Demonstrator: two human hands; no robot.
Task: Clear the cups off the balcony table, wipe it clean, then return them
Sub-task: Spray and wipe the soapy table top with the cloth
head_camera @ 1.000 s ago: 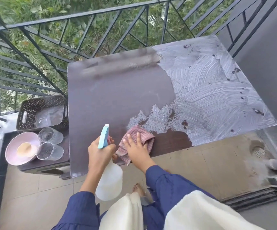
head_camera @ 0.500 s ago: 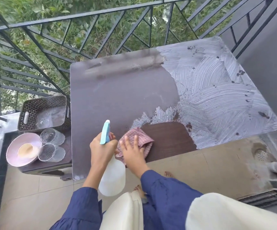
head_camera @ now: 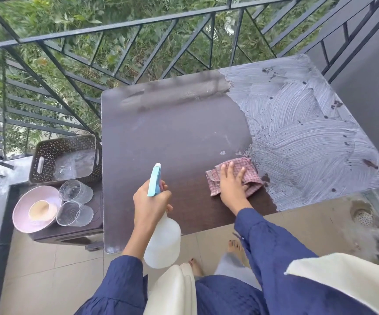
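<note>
Since the earlier frames the right hand (head_camera: pixel 232 186) has carried the cloth (head_camera: pixel 235 176) rightward along the near part of the bench (head_camera: pixel 172 133), up to the edge of the white smeared film (head_camera: pixel 309 142), and the patch of dark cleaned surface behind it has widened. The right hand lies flat on the cloth, fingers (head_camera: pixel 228 170) spread and pressing it onto the bench top. The left hand (head_camera: pixel 150 201) is closed around the neck of the spray bottle (head_camera: pixel 162 242), fingers wrapped below the blue trigger head (head_camera: pixel 155 180); the bottle body hangs past the near edge of the bench. The film covers the right portion of the bench; the left portion is bare. The two clear cups (head_camera: pixel 75 204) lie on a lower stand (head_camera: pixel 93 228) left of the bench, just beside a pink bowl (head_camera: pixel 22 212) and in front of a perforated basket (head_camera: pixel 47 153).
</note>
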